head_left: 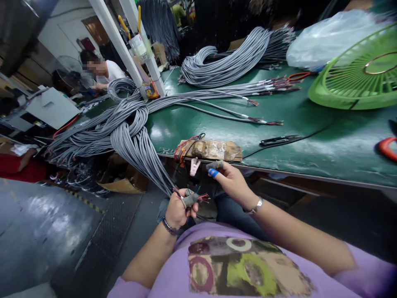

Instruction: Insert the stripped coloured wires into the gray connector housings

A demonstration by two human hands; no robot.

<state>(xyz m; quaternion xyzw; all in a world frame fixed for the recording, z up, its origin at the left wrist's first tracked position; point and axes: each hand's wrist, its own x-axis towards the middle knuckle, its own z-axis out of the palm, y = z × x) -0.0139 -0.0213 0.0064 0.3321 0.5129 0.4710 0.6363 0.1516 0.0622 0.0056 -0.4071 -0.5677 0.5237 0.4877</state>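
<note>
My left hand (182,205) is closed around the ends of a bundle of grey cables (139,149) that hangs down over the table edge. Thin stripped wires (203,198), some of them red, stick out past its fingers, and a grey cover wraps one finger. To the right, my right hand (232,180) is raised just in front of the table edge. Its thumb, with blue tape, and a grey-covered finger come together in a pinch; anything between them is too small to make out. Beside it, a pale pink clip (194,166) hangs below a worn wooden block (214,150).
Grey cables with bared ends lie across the green table (192,124). A coiled cable bundle (229,62), plastic bag (331,39) and green fan (356,70) stand behind. A black tool (279,140) and orange-handled tool (387,148) lie right. A co-worker (105,70) sits at far left.
</note>
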